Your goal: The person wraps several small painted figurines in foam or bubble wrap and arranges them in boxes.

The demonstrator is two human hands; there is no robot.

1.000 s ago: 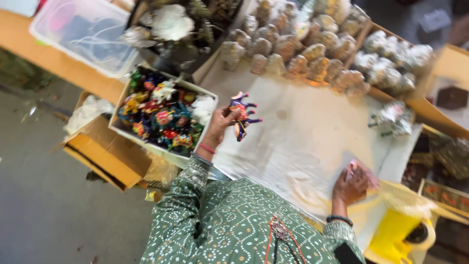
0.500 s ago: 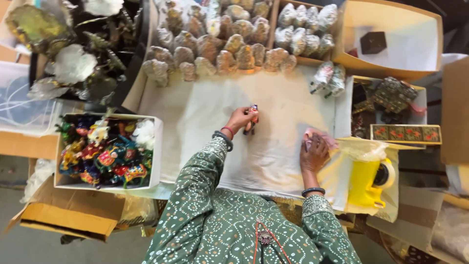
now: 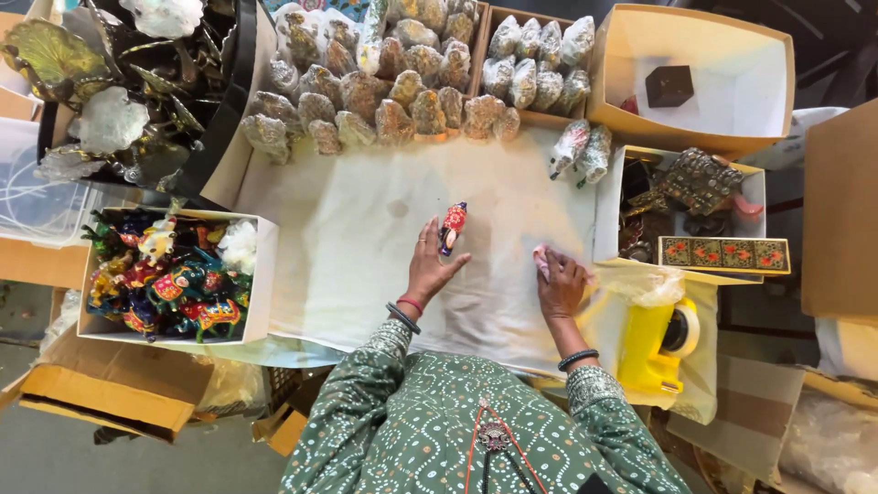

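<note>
White cloth (image 3: 366, 265) covered your table; your left hand (image 3: 428, 270) lay spread beside the upright painted figurine (image 3: 452, 227), which a nudge could topple. Your right hand (image 3: 560, 285) pressed a pink rag (image 3: 541, 260).

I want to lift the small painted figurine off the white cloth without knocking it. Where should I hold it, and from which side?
Grip the painted figurine across its narrow body, probably from above. It stands alone on the white cloth, free on its far side; the left hand lies open just beside it on the near side.
</note>
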